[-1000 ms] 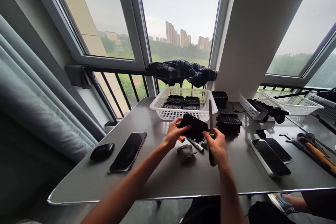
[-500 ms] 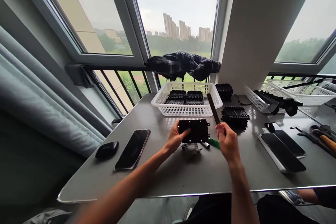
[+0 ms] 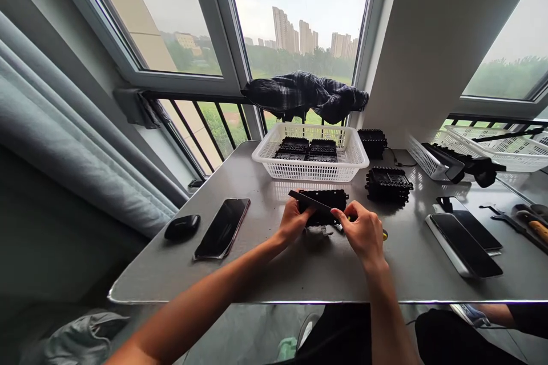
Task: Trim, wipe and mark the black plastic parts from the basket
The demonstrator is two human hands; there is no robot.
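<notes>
My left hand (image 3: 295, 219) grips a black rectangular plastic part (image 3: 336, 201) by its left end, just above the table. The part has small tabs along its edges. My right hand (image 3: 363, 231) is closed round a flat file (image 3: 314, 203), whose dark blade lies slantwise across the part's face. A yellow handle end shows by the right palm. Whether the blade touches the part's surface or edge, I cannot tell. Under the part lies a crumpled grey cloth (image 3: 319, 231), mostly hidden.
Beyond my hands stands a white basket (image 3: 310, 171) with several black parts. Stacked black parts (image 3: 389, 185) sit to its right. A phone (image 3: 222, 229) and a black case (image 3: 182, 228) lie left, more phones (image 3: 466, 245) and tools (image 3: 509, 222) right. Another person's leg (image 3: 496, 315) shows at lower right.
The file has swung from upright, apart from the part, down across its face. The black part is tilted flatter. My right hand has moved closer to the left, and the view has shifted slightly.
</notes>
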